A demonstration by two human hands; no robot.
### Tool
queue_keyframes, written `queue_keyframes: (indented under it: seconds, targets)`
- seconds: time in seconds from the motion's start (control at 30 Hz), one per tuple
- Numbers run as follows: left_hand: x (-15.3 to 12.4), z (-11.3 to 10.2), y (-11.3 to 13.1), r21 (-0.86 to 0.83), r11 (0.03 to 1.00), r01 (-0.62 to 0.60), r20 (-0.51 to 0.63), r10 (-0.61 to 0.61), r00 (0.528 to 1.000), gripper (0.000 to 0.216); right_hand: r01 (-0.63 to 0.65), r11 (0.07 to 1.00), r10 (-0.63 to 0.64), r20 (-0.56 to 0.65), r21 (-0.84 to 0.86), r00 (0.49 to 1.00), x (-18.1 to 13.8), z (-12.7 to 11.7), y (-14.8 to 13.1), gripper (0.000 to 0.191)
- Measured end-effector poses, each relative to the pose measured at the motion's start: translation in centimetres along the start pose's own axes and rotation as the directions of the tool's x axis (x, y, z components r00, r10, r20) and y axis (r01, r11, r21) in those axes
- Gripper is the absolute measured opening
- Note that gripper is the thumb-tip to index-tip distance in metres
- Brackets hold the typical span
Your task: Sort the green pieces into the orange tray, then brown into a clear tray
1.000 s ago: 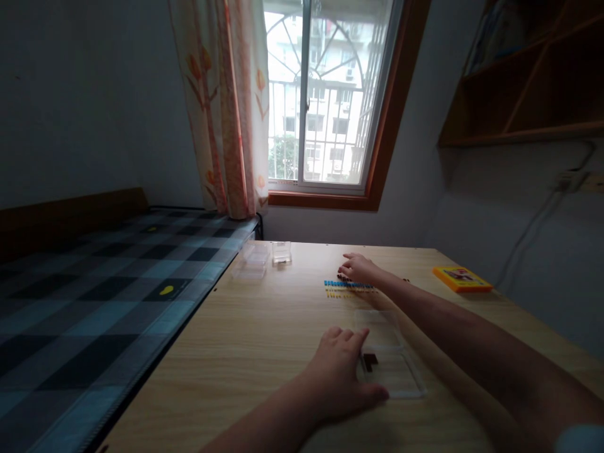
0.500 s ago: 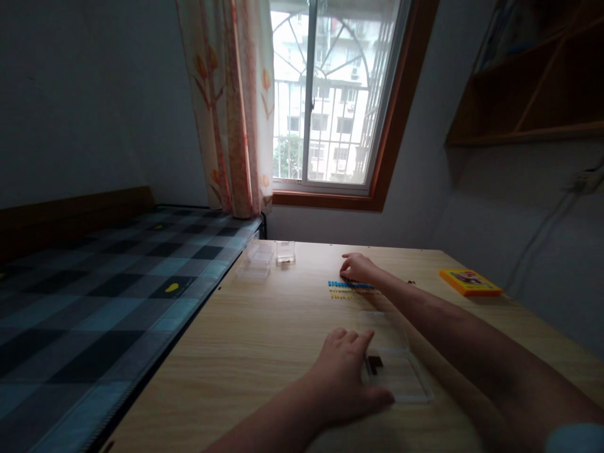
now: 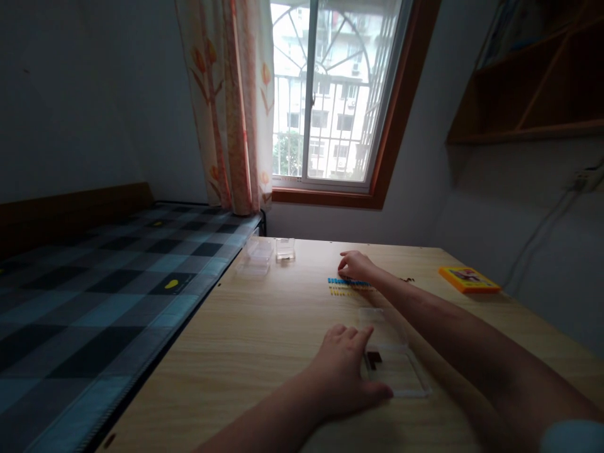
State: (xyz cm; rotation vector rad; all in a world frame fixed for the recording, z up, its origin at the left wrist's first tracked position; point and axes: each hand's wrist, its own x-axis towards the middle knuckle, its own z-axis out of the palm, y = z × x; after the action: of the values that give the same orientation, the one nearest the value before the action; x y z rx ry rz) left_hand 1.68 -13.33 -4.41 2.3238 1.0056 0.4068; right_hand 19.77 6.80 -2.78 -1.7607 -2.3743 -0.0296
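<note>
My left hand (image 3: 346,365) rests at the left edge of a clear plastic case (image 3: 406,375), thumb and fingers spread apart along its side. The case lies with its lid opened away from me, and a few small dark brown pieces (image 3: 374,359) sit in its left corner. Farther off, my right hand (image 3: 357,265) reaches down to the table, its fingertips pinched together by the far end of neat rows of small pieces. Blue pieces (image 3: 337,282) form one row and yellow pieces (image 3: 338,292) another nearer me. Whatever the right fingertips hold is too small to make out.
Clear plastic boxes (image 3: 258,258) stand at the table's far left corner, with a smaller clear box (image 3: 285,249) beside them. An orange-yellow box (image 3: 469,280) lies at the right. A few dark pieces lie behind my right wrist. A checked bed (image 3: 141,283) borders the table's left side.
My right hand has shifted very slightly left at the rows. The left hand stays by the case; the whole view has tilted a little.
</note>
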Motion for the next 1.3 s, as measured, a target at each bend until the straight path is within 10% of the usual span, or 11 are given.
queue_keyframes:
  seconds: [0.2, 0.37, 0.6, 0.9, 1.3]
  targets:
    - [0.1, -0.3, 0.3, 0.021, 1.000, 0.007, 0.014, -0.008, 1.000, 0.099, 0.065, 0.993, -0.048, -0.172, 0.097, 0.984, -3.1, -3.7, -1.0, 0.012]
    - [0.2, -0.5, 0.5, 0.026, 1.000, 0.016, 0.036, -0.017, 0.999, 0.096, 0.238, 0.941, -0.164, -0.291, 0.240, 0.942, -12.2, -8.5, -1.0, 0.013]
    - [0.2, -0.3, 0.4, 0.052, 0.999, 0.000, 0.007, 0.000, 1.000, 0.094, 0.236, 0.892, -0.272, 0.040, 0.386, 0.962, -22.9, -8.5, -1.5, 0.012]
    - [0.3, -0.5, 0.6, 0.058, 0.998, 0.014, 0.023, -0.015, 1.000, 0.095, 0.317, 0.887, -0.367, 0.094, 0.336, 0.926, -22.7, -4.4, -1.5, 0.014]
    - [0.4, -0.6, 0.7, 0.059, 0.998, 0.009, 0.027, -0.010, 1.000, 0.093, 0.373, 0.839, -0.444, 0.101, 0.396, 0.890, -22.8, -5.0, 0.2, 0.012]
